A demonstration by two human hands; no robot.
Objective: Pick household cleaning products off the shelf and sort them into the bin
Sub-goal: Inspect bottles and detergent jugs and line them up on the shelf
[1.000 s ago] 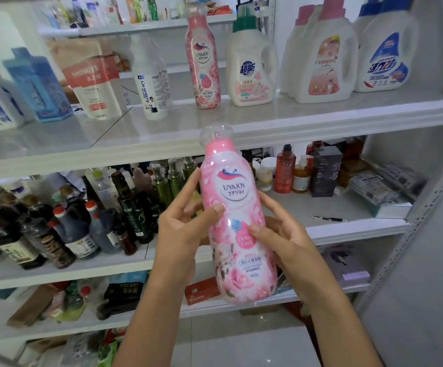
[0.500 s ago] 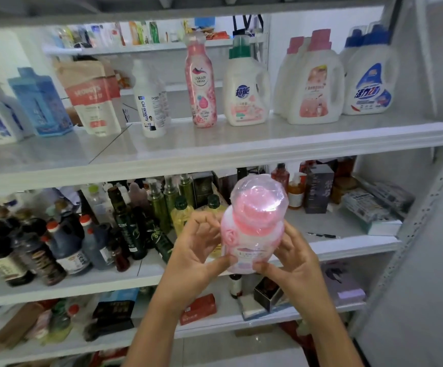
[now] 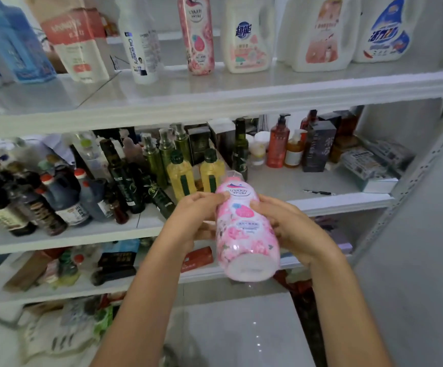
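Observation:
A pink flowered bottle (image 3: 244, 229) with a clear cap is held in both hands in front of the middle shelf. It is tilted with its white base toward me and its cap pointing away. My left hand (image 3: 191, 223) grips its left side, thumb and fingers curled round it. My right hand (image 3: 291, 229) grips its right side. A second, identical pink bottle (image 3: 196, 33) stands upright on the upper shelf (image 3: 241, 96). No bin is in view.
White detergent jugs (image 3: 249, 35) (image 3: 326, 33) (image 3: 387, 30), a white bottle (image 3: 142, 43) and refill pouches (image 3: 74, 41) line the upper shelf. The middle shelf (image 3: 334, 202) holds oil, sauce and pump bottles and boxes. Lower shelves hold boxes. Glossy floor (image 3: 236, 329) lies below.
The bottle has gone from upright with its label facing me, to cap toward me, to base toward me and lower. Both hands kept hold. The view has moved closer to the shelves.

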